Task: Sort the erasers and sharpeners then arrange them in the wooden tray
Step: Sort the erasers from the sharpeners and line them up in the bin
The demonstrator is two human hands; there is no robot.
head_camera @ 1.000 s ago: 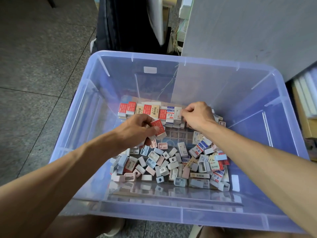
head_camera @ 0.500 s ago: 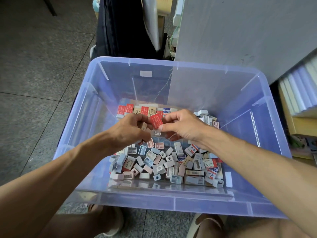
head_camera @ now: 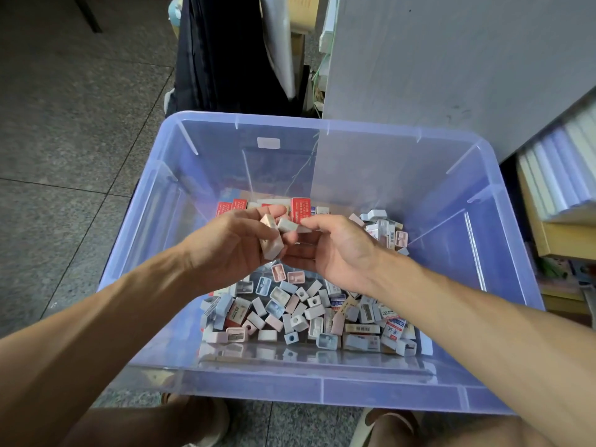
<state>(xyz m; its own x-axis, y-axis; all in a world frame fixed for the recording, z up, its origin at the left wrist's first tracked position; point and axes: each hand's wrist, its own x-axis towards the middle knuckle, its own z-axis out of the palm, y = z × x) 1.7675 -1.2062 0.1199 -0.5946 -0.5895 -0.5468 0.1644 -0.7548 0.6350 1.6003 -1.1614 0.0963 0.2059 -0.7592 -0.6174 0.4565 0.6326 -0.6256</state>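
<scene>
Both hands have risen from the row of erasers to meet above the middle of the large translucent blue plastic storage bin (head_camera: 322,387), and the red-wrapped eraser pinched between them half a second ago is no longer in sight. Now the left hand (head_camera: 230,243) curls round a small cluster of pale pink and white block-shaped pieces (head_camera: 271,238), at least two, though whether they are erasers or sharpeners I cannot tell. The right hand (head_camera: 335,250) is half open, palm turned up, its fingertips (head_camera: 308,223) touching a grey-white piece (head_camera: 288,224) at the top of that cluster. A flat wooden tray (head_camera: 240,192) lies on the bin floor, with only a thin edge of it showing at the far side, behind the standing row of red, cream and blue-wrapped erasers (head_camera: 267,206), of which about six are visible past the hands. Nearer lies a loose heap of pastel sharpeners and wrapped erasers (head_camera: 309,312), several dozen and too jumbled to count exactly, and a smaller pile of roughly ten mixed pieces (head_camera: 383,229) sits at the far right. The likely slip is a piece escaping during the handover, since the grip is loose and shared, so it could fall back into the unsorted heap or knock the standing row over.
</scene>
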